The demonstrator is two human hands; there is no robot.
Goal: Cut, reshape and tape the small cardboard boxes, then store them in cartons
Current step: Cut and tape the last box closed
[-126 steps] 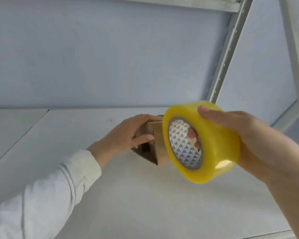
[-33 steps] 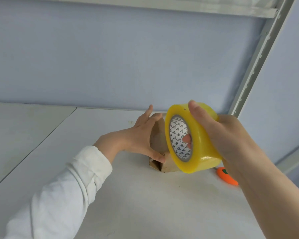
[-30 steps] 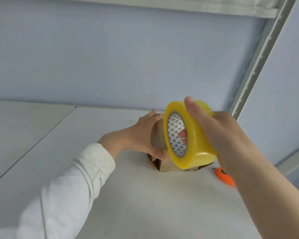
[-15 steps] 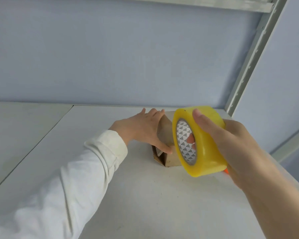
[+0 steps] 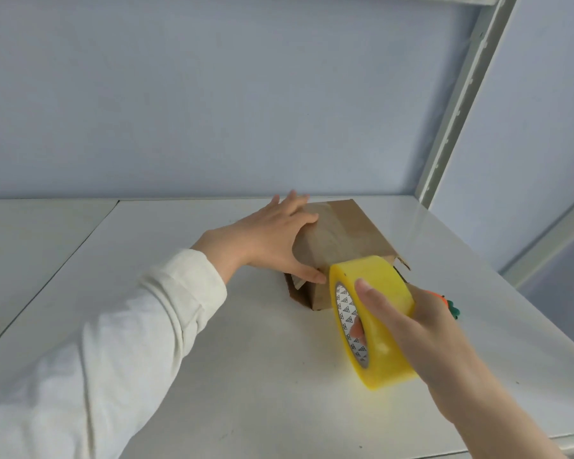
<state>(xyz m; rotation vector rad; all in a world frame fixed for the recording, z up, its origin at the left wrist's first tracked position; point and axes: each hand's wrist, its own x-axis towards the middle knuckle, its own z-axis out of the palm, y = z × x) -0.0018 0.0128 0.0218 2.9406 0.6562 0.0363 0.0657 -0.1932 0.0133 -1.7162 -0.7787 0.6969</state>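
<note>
A small brown cardboard box (image 5: pixel 342 240) lies on the white shelf board (image 5: pixel 246 359), with glossy tape across its top face. My left hand (image 5: pixel 272 240) presses flat against the box's left side, fingers straight and thumb along its lower front edge. My right hand (image 5: pixel 421 329) grips a big yellow roll of packing tape (image 5: pixel 378 309), fingers through its core and thumb over the rim. The roll stands just in front of the box, hiding its right front corner.
An orange and green tool (image 5: pixel 449 304) lies partly hidden behind my right hand. A perforated metal shelf upright (image 5: pixel 461 104) rises at the back right. The blue wall (image 5: pixel 212 94) stands close behind the box. A seam between boards (image 5: pixel 90 233) runs on the left.
The tape roll has come down and toward me, below the box's front edge, with tape laid over the top. My left hand has flattened against the box's side.
</note>
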